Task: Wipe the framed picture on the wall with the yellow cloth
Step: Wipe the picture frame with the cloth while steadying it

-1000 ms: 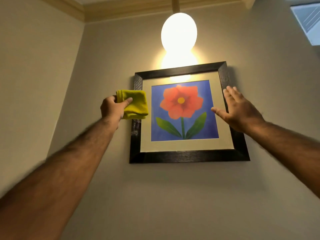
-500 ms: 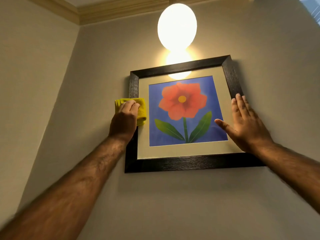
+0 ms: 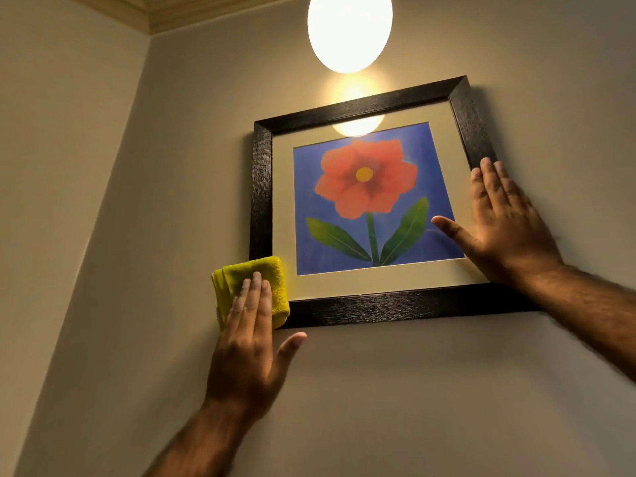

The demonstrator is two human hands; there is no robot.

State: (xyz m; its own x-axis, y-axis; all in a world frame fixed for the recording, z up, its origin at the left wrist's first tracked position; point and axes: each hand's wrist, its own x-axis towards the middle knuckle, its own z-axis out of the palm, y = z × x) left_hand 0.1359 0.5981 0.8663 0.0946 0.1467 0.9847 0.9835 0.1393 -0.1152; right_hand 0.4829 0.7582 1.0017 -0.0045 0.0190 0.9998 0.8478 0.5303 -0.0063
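**Framed picture, wall-mounted, under wiping**

Framed picture [image 3: 364,204]: hanging on a beige wall [image 3: 413,390], sitting slightly crooked with its right side riding higher than its left. Black textured frame, cream mat, blue print showing a red flower with a yellow centre and two green leaves.

Yellow cloth [image 3: 251,287]: folded into a thick pad, lying over the lower left corner of the framed picture and overlapping onto the wall beside that corner.

Left hand [image 3: 251,352]: reaching up from below the framed picture, fingers [image 3: 254,297] lying flat and close together on the yellow cloth, pressing it against the frame's lower left corner rather than gripping it. Thumb sticking out to the right, just under the bottom rail of the frame.

Right hand [image 3: 502,225]: resting open and flat on the right side of the framed picture, fingers pointing up along the right rail, thumb spreading left onto the glass over the blue print. Holding nothing.

Globe lamp [image 3: 349,29]: glowing above the framed picture, reflecting in the upper part of the glass.
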